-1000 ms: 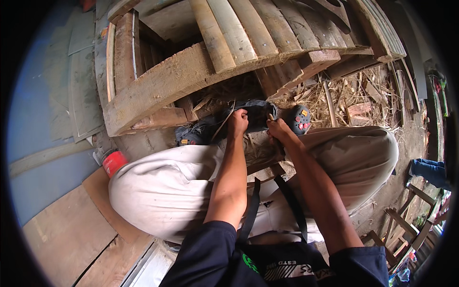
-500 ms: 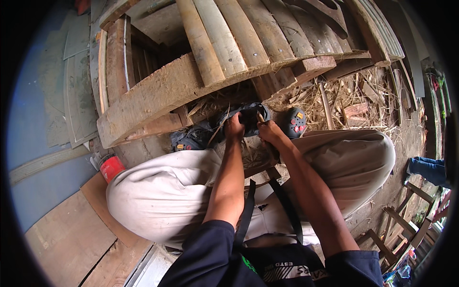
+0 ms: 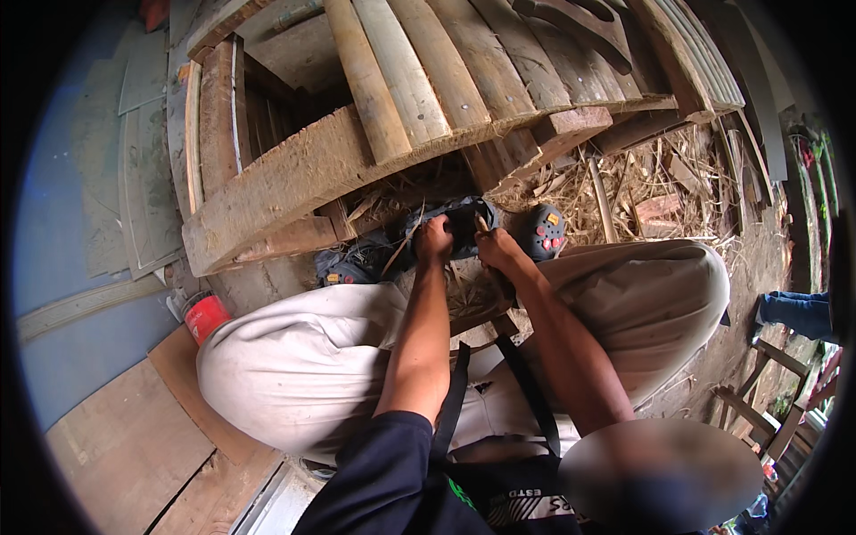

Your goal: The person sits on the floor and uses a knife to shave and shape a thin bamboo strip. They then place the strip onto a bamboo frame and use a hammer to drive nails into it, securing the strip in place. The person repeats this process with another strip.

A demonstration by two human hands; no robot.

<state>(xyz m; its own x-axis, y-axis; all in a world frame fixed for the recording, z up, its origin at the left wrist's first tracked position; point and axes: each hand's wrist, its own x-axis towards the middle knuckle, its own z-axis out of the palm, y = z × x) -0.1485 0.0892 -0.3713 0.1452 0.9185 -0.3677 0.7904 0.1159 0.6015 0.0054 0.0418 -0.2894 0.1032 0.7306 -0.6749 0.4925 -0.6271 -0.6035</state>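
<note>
Right now both hands sit at a dark tool (image 3: pixel 464 227) tucked under the front edge of the slatted frame (image 3: pixel 374 134). Left hand (image 3: pixel 434 242) is clenched on the tool's near-left side; right hand (image 3: pixel 497 250) is closed around its right end, and a thin stick-like piece pokes up betw. thumb and tool, though I can't tell what it is. The tool lies low on the ground in straw, just below the frame's big front beam (image 3: pixel 294 183), betw. the person's knees.

Step in hand, as I judge it: getting a firm two-hand grip on the tool, or adjusting smth on it, before use. It isn't lifted clear of the straw yet. Next move prob. calls for a steady pull toward the body, keeping clear of the beam overhead and the loose straw that could snag.

Counts: 1 dark tool in the hands; 2 hands, both on it; 2 dark clogs, one (image 3: pixel 542 230) right of the frame's lower corner, one (image 3: pixel 349 266) below the beam; 1 red can (image 3: pixel 207 316) left of and below the beam; 1 frame w/ abt. 5 curved slats in view on top.
</note>
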